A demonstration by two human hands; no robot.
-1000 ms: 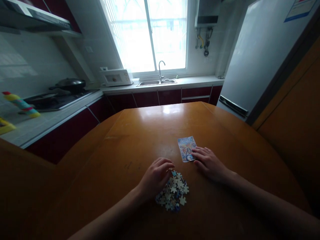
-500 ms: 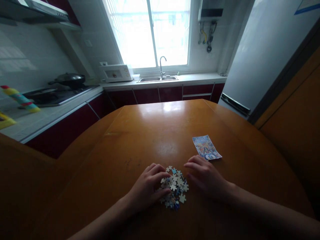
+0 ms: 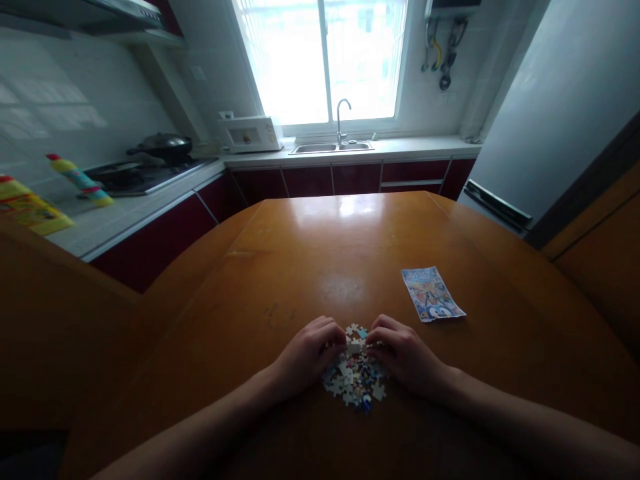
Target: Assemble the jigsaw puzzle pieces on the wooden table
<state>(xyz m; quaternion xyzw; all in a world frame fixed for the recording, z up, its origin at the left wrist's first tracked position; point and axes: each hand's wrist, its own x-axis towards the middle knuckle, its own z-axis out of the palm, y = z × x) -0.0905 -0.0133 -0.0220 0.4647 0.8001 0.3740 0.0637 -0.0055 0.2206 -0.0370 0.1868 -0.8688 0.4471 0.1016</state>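
A small heap of jigsaw puzzle pieces (image 3: 353, 380) lies on the wooden table, some with pale backs up and others showing blue and multicoloured print. At the heap's left side, my left hand (image 3: 315, 347) has its fingers curled and thumb drawn in on pieces at the upper edge. Opposite it, my right hand (image 3: 405, 350) is bent the same way, fingertips closed on pieces at the upper right. A pale piece (image 3: 355, 347) shows in the narrow gap between both hands. Exactly which pieces the fingertips grip is hidden.
A printed picture sheet (image 3: 433, 295) lies flat on the table (image 3: 300, 267), beyond my right hand. Past the table's far edge stand a counter with a sink (image 3: 315, 149) and a microwave (image 3: 250, 135). A stove with a pan (image 3: 165, 147) is left, a fridge (image 3: 545, 113) right.
My right hand has moved in from beside the heap to its upper right. My left hand's fingers have closed more. The camera view has shifted slightly left.
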